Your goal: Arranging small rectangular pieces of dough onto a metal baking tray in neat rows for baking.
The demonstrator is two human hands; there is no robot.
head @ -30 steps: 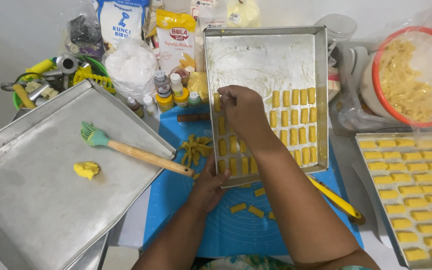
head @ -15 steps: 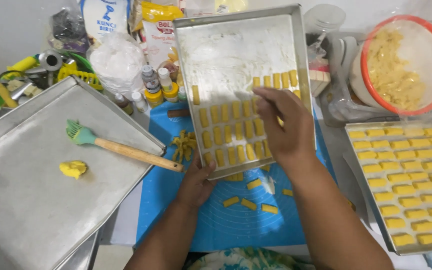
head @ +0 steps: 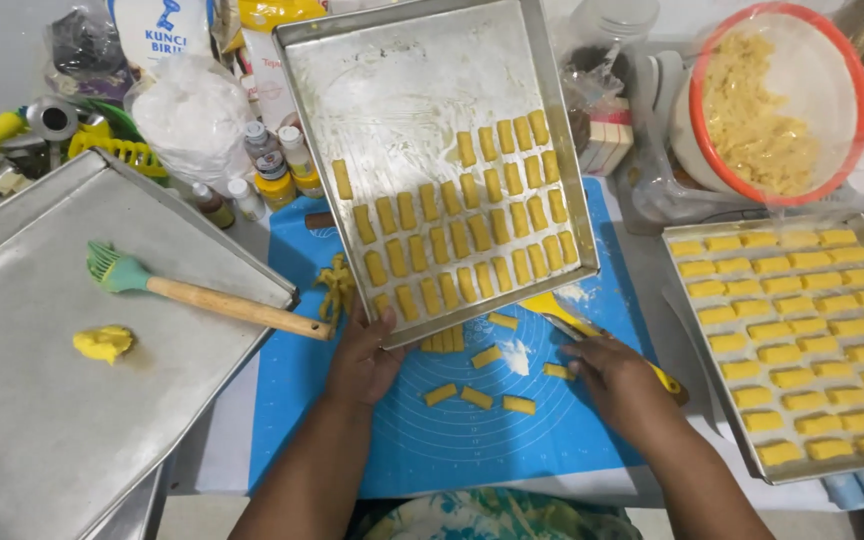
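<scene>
The left hand (head: 364,362) grips the near left corner of a metal baking tray (head: 392,90), thumb on top of the rim, holding it tilted above the blue silicone mat (head: 472,450). Rows of small yellow dough sticks (head: 452,245) fill the near half of that tray; its far half is bare and floured. The right hand (head: 620,382) rests on the mat near its right edge, fingers curled narrow over a loose dough piece (head: 556,371), just beside a yellow-handled knife (head: 592,335). Whether it pinches the piece I cannot tell. More cut pieces (head: 477,395) lie at the mat's middle, below the tray's near edge. At the table's left edge an empty tray (head: 22,440) carries a green pastry brush (head: 192,295) and a yellow lump (head: 104,343). At the right edge sits a full tray of sticks (head: 802,340), with an orange-rimmed bowl (head: 782,100) of dough behind it.
</scene>
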